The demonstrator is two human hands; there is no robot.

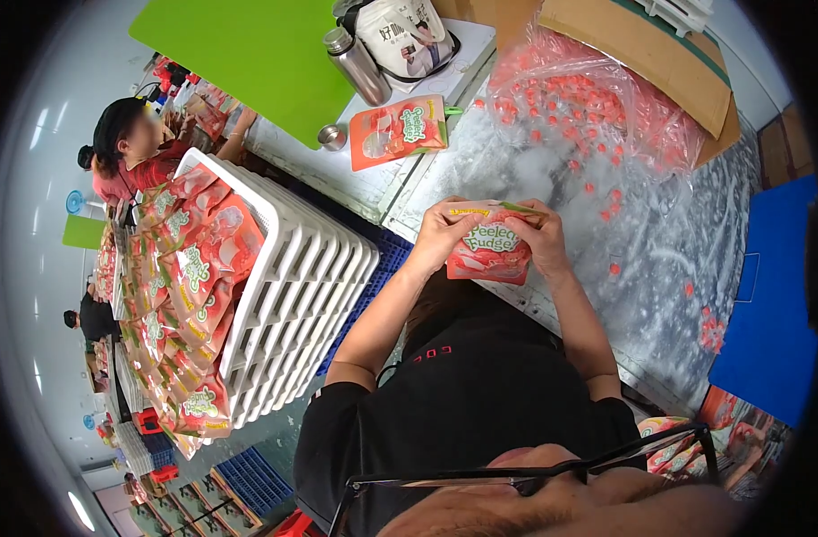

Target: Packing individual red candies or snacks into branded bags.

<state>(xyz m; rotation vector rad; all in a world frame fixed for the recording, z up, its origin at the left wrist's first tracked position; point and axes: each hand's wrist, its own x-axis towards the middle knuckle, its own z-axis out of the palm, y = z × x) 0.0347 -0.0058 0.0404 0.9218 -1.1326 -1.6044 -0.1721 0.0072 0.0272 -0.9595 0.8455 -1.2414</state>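
While left hand (437,234) and right hand (546,238) pinch a red printed plastic pouch (487,267) near its top, both grips closed, small red pieces (615,194) scattered rightward.

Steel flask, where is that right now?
In the head view, the steel flask is near the top, left of centre, right beside the white bag and beyond the flat red pouch that lies ahead of the left hand.
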